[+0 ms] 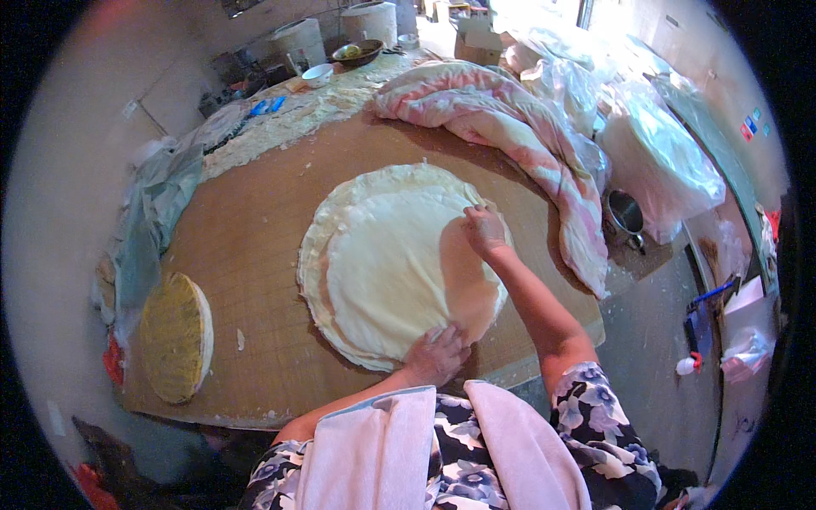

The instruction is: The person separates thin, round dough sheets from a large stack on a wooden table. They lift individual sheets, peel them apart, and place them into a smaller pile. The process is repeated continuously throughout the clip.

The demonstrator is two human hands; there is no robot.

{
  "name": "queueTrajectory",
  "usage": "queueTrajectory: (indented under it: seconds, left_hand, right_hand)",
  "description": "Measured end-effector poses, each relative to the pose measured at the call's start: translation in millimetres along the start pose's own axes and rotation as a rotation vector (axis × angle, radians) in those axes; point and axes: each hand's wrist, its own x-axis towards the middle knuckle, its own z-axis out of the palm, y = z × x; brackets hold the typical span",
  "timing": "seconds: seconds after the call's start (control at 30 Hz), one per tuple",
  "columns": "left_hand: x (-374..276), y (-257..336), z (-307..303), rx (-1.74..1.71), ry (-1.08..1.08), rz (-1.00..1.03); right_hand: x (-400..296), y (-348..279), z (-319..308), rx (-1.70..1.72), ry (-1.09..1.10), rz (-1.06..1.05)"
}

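A thin, round, pale dough sheet (389,255) lies on top of a stack of similar round sheets (312,268) with ragged rims, slightly off centre so that the lower layers show at the left and far side. At the right rim my right hand (484,228) has its fingers curled onto the top sheet's edge. My left hand (440,354) grips the near edge with bent fingers, and creases fan out across the sheet from there. The undersides of both grips are hidden. A shadow falls over the sheet's right part.
The stack rests on a brown worktable (255,223). A round yellowish board (175,338) lies at left. Beyond are a rolled pink-and-white quilt (484,108), a white bowl (317,75) and a dark pan (358,53). A metal mug (625,213) and plastic-wrapped bundle (663,159) stand at right.
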Motion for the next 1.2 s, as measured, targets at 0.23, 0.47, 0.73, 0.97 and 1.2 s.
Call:
queueTrajectory:
  seconds: [0.23,0.47,0.73,0.97,1.2]
  left_hand:
    - [-9,-19,19,-0.115,0.004,0.056]
    - [-7,-23,5,-0.237,0.021,0.059]
    - [-17,-26,2,-0.167,0.054,0.064]
    - [-19,-37,-15,-0.175,0.101,-0.024]
    - [-33,-66,-37,-0.207,0.314,-0.375]
  right_hand:
    - [31,-9,10,-0.052,-0.085,0.003]
    - [7,15,22,0.065,0.198,0.063]
    - [47,-45,10,0.061,0.063,-0.158]
    - [88,-53,33,0.043,-0.227,-0.108]
    - [82,-37,29,0.420,0.075,0.127]
